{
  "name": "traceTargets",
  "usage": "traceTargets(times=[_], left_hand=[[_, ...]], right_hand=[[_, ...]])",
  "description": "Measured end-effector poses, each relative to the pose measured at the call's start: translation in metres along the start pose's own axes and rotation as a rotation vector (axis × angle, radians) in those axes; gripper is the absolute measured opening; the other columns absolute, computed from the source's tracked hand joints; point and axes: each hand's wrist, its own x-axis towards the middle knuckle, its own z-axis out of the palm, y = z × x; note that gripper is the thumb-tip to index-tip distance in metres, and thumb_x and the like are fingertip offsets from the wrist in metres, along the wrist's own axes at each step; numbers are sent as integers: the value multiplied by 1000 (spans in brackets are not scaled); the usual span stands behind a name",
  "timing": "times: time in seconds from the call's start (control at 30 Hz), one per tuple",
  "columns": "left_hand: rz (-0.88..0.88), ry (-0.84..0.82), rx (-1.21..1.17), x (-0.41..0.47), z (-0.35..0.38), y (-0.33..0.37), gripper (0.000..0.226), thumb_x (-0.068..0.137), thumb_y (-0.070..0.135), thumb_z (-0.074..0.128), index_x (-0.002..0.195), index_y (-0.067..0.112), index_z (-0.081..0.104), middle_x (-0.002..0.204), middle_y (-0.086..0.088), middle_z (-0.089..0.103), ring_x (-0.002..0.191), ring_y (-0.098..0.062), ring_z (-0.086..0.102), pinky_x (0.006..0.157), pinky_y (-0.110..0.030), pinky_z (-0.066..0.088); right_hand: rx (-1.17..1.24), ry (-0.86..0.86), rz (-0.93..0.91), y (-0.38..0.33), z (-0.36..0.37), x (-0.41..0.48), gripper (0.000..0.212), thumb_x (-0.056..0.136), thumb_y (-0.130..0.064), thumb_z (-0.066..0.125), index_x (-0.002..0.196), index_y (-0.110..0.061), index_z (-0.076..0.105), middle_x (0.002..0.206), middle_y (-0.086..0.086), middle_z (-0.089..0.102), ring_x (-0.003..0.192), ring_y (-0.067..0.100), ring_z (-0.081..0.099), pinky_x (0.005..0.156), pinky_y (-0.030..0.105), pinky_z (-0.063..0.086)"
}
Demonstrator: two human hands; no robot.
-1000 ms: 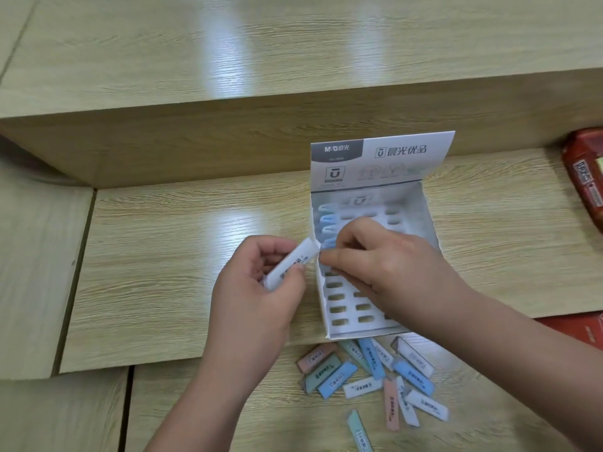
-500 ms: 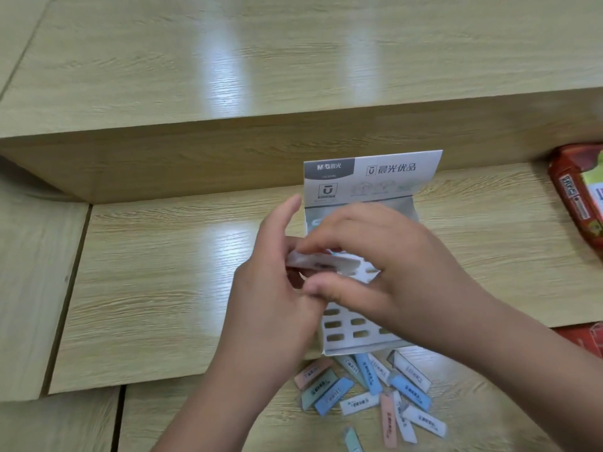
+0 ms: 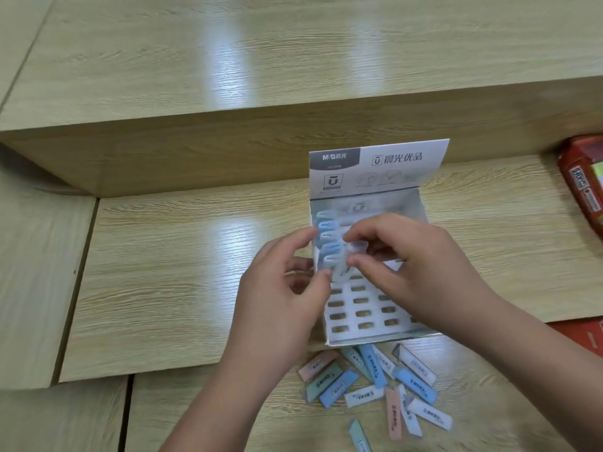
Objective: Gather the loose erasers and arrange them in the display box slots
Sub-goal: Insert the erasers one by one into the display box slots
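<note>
- The right hand (image 3: 424, 272) comes in from the lower right and hovers over the middle of the display box (image 3: 375, 338). Its forefinger and thumb are curled in and pinch a white eraser (image 3: 352, 256).
- The white eraser is blurred. It slants down to the left from the right hand's fingertips and sits above the second column of slots (image 3: 360, 301), just beside the filled left column.
- The left hand (image 3: 284, 288) is at the box's left wall with its fingers loosely bent. Its thumb tip reaches the eraser's lower end and its forefinger points toward the upper left slots. The blur hides whether it grips the eraser or only touches it.
- Under and behind both hands, seated erasers (image 3: 326, 231), blue and white, fill the upper part of the left column with their rounded ends sticking up.
- The rows of slots nearer the person are open holes in the white insert.
- The box's printed lid flap (image 3: 375, 168) stands up at the far edge.
- The loose erasers (image 3: 368, 380) lie in a scattered heap on the desk (image 3: 179, 272), just in front of the box's near wall and below both wrists. They are pink, green, blue and white.
- A raised ledge (image 3: 195, 76) runs behind the box.
- A red packet (image 3: 580, 190) lies at the far right, well apart from the hands.
</note>
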Motion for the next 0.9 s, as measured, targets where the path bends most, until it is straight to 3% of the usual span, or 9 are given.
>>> traceTargets(times=[0.1,0.33,0.47,0.53,0.67,0.8,0.9], left_hand=[[-26,-34,-72,-1,-1,0,45,89,15,68,123,42,64,117,16,67,102,-6,68,82,-34,60],[-26,-73,-100,0,-3,-6,49,88,13,67,126,44,62,124,17,65,110,-5,66,88,-32,59],[-4,-70,-101,-1,-2,-8,50,90,13,67,127,44,61,126,16,64,113,-6,64,90,-32,58],[10,-67,-93,-2,-2,-7,49,90,13,66,127,45,61,126,18,64,113,-5,63,90,-31,58],[43,-26,-109,-14,-3,-7,45,90,18,69,118,51,57,117,26,64,110,2,62,84,-20,55],[121,133,-160,-58,-10,-27,29,86,22,72,108,40,65,107,13,70,94,-7,67,77,-14,51],[76,206,-128,-96,-5,-64,22,77,36,66,98,42,67,94,2,71,81,-12,67,72,-15,50]], right_hand=[[-37,5,-2,0,5,-3,19,85,-37,62,101,-27,63,92,-17,65,82,1,64,69,28,57],[-230,-28,-205,-1,13,-8,10,85,-25,67,88,-18,60,95,-4,57,64,18,59,49,35,51],[-449,-118,-271,-4,14,-10,30,71,-11,82,96,-17,66,97,1,55,59,22,56,41,30,45],[-486,-133,-292,-5,8,-9,38,70,-11,83,104,-19,70,96,3,59,63,22,58,43,26,40],[-323,1,-222,-10,-11,-26,21,92,-27,63,109,-24,73,95,-2,63,76,17,61,50,29,46],[-170,244,-157,-14,-18,-95,17,93,-19,60,101,-16,76,88,-3,67,78,11,63,64,27,50],[-152,221,-56,-5,5,-151,17,91,-20,60,99,-19,75,87,-5,67,74,12,64,63,25,50]])
